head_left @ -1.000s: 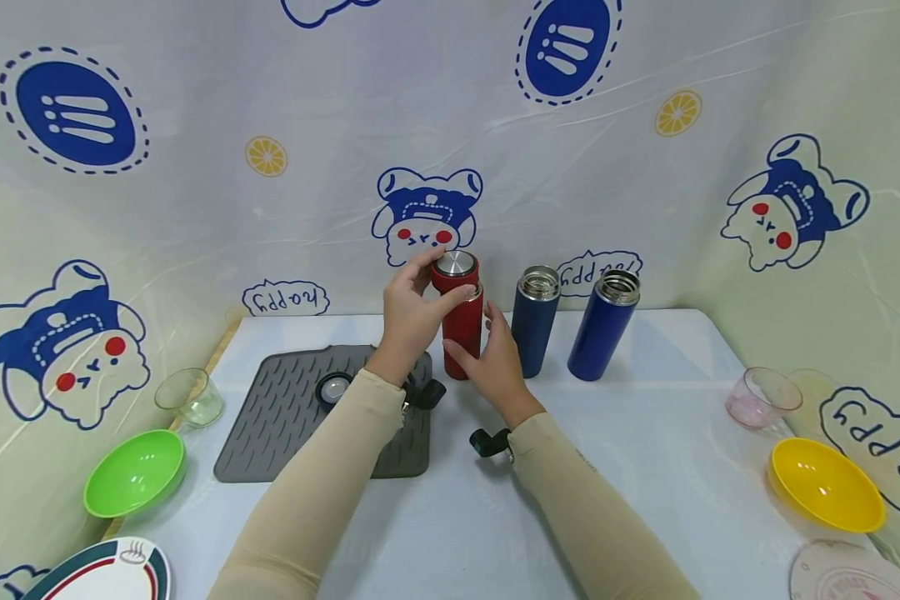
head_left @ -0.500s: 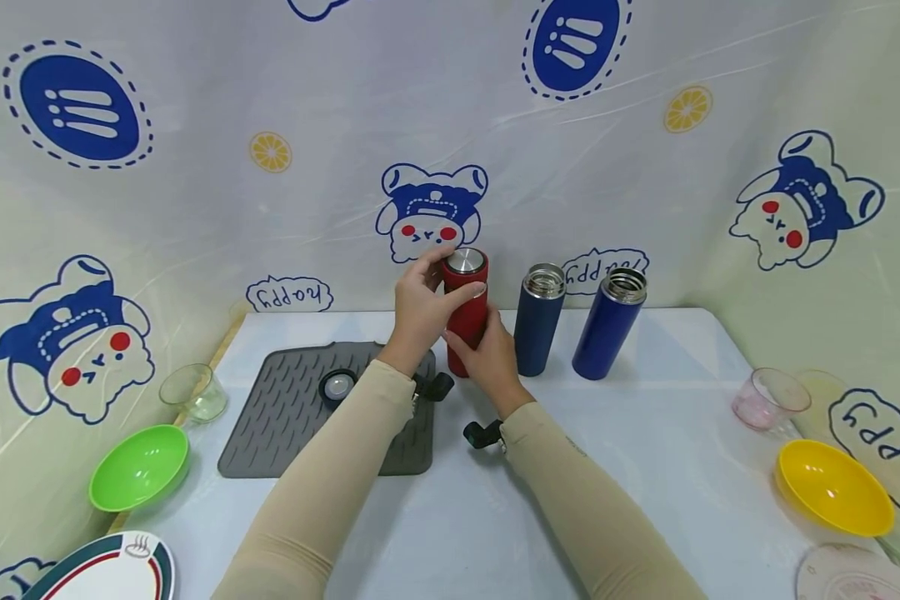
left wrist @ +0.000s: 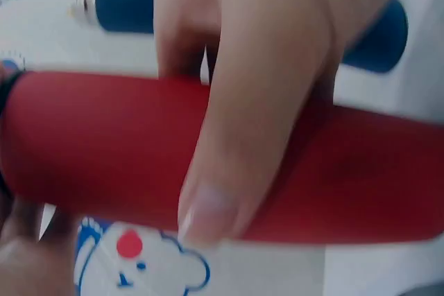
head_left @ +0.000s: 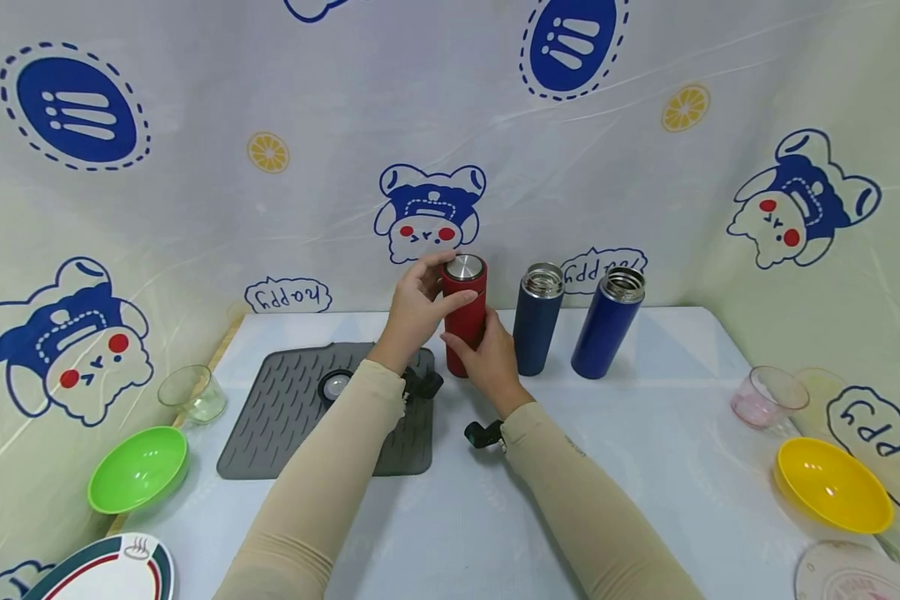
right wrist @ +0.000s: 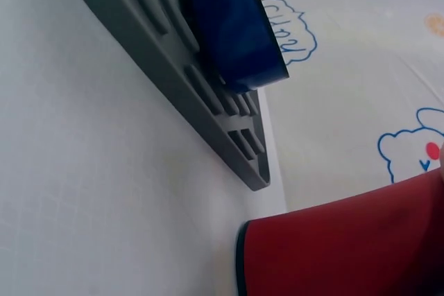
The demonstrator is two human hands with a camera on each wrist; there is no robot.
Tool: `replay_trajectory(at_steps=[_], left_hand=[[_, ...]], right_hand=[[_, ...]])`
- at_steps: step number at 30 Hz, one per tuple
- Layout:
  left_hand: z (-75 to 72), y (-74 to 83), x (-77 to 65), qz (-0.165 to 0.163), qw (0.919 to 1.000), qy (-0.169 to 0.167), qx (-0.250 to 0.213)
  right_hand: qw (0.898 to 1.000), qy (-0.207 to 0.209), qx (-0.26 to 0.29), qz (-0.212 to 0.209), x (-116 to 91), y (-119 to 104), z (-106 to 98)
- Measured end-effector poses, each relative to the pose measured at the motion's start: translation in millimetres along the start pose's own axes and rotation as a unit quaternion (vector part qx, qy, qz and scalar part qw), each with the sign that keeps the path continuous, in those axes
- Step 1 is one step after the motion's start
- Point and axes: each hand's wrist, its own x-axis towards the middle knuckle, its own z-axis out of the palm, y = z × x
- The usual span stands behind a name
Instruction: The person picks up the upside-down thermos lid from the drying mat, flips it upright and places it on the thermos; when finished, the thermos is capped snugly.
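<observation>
A red vacuum flask [head_left: 461, 327] stands upright at the back of the table, its lid [head_left: 466, 268] on top with a steel disc. My left hand [head_left: 414, 307] grips the lid, thumb in front and fingers behind. Lower down, my right hand [head_left: 492, 360] holds the flask's body; in the left wrist view its thumb [left wrist: 232, 164] lies across the red wall. The flask's base [right wrist: 333, 254] shows in the right wrist view, low at the right. Right of it stand a dark blue flask [head_left: 537, 321] and a brighter blue flask [head_left: 607, 325], both without lids.
On the grey drying mat [head_left: 270, 417] lies a dark-rimmed round lid [head_left: 336, 386]; the right wrist view shows a blue lid [right wrist: 239, 32] there. A glass [head_left: 193, 394], green bowl [head_left: 138, 471] and plate [head_left: 112, 575] line the left; a pink glass [head_left: 768, 397] and yellow bowl [head_left: 832, 485], the right.
The lid sits slightly lower on the red flask, and the silver band seen under it one second ago no longer shows. My right hand keeps its hold; the view has shifted slightly.
</observation>
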Motion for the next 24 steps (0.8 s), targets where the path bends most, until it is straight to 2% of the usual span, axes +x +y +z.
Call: replay_trajectory(at_steps=[4,6,8,11,13,16,18,19,22,24], left_hand=[[-16.2,-5.0,8.9,-0.019,0.9948,-0.1,-0.011],[-21.2,-8.5,15.4,-0.021,0.9923,-0.122,0.006],[-20.9,-10.7,20.9,-0.017,0.9931,-0.109,0.041],[-10.6,-12.3,26.0,-0.011,0.9924,-0.043,0.115],[-0.3,-10.9,26.0,-0.003,0.9881,0.005,0.153],[10.9,-10.3,24.3,0.008,0.9801,0.045,0.193],[12.8,-10.5,23.0,0.011,0.9797,0.046,0.195],[12.1,-10.8,22.7,0.009,0.9826,0.038,0.182],[7.3,-12.4,24.0,0.003,0.9919,-0.007,0.127],[6.3,-13.0,25.2,-0.007,0.9939,-0.023,0.108]], right_hand=[[1.0,-0.008,0.006,-0.002,1.2,1.4,-0.5],[1.0,-0.012,0.007,0.0,1.6,1.8,-0.8],[1.0,-0.015,0.009,0.005,1.3,2.1,-1.4],[1.0,-0.011,0.011,0.007,0.8,3.1,-1.9],[1.0,-0.007,0.013,0.001,0.7,4.1,-2.0],[1.0,-0.004,0.015,-0.008,0.8,5.2,-1.4],[1.0,-0.008,0.017,-0.008,0.7,5.4,-0.7],[1.0,-0.01,0.016,-0.006,0.7,5.4,-0.4],[1.0,-0.017,0.013,-0.002,0.4,4.7,-0.3],[1.0,-0.017,0.009,-0.004,0.5,4.9,-1.1]])
